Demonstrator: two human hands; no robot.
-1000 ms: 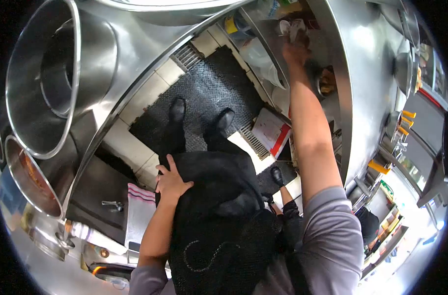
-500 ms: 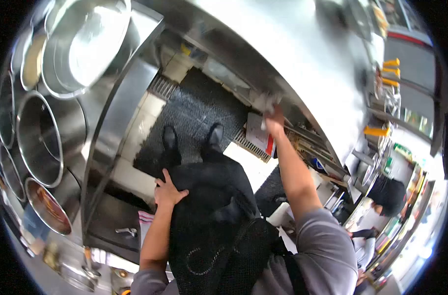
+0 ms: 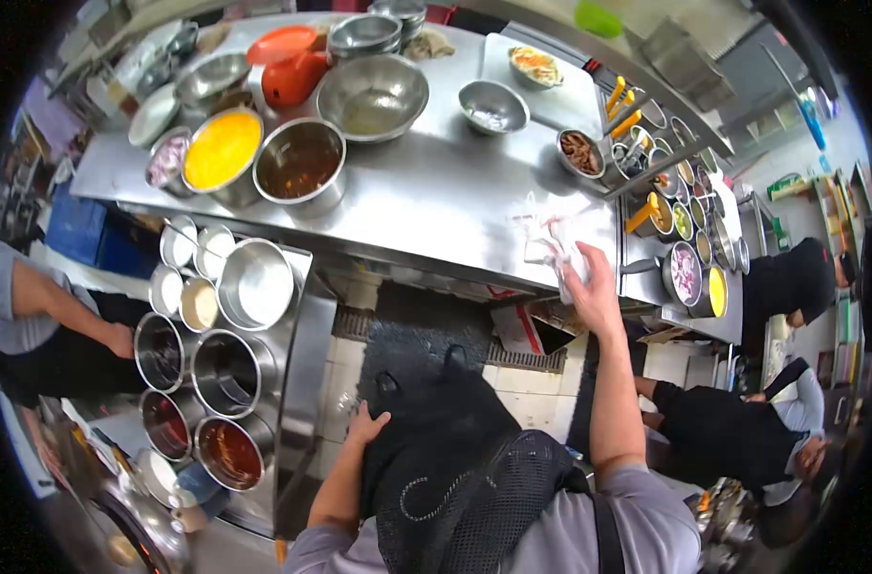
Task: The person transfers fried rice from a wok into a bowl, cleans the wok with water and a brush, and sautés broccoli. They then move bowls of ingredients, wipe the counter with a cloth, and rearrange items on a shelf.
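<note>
My right hand [image 3: 594,287] is closed around a crumpled white cloth [image 3: 551,247], held at the front edge of the steel counter [image 3: 412,215]. Part of the cloth lies over the counter top. My left hand [image 3: 367,423] hangs beside the black apron [image 3: 436,411], thumb apart from the fingers, with nothing in it. Closest to the cloth on the counter are a steel bowl of brown strips [image 3: 579,153] and a steel bowl [image 3: 493,106] farther back.
Large steel pots, one with red sauce [image 3: 230,452], crowd the left stand. On the counter sit a pot of yellow liquid [image 3: 223,150], a pot of brown liquid [image 3: 299,163] and a wide bowl [image 3: 373,96]. Co-workers stand left and right [image 3: 732,430]. A cardboard box [image 3: 532,328] is below the counter.
My right hand has risen with the cloth from below the counter to its front edge. My view has tilted up, showing more of the counter. My left hand stays by the apron.
</note>
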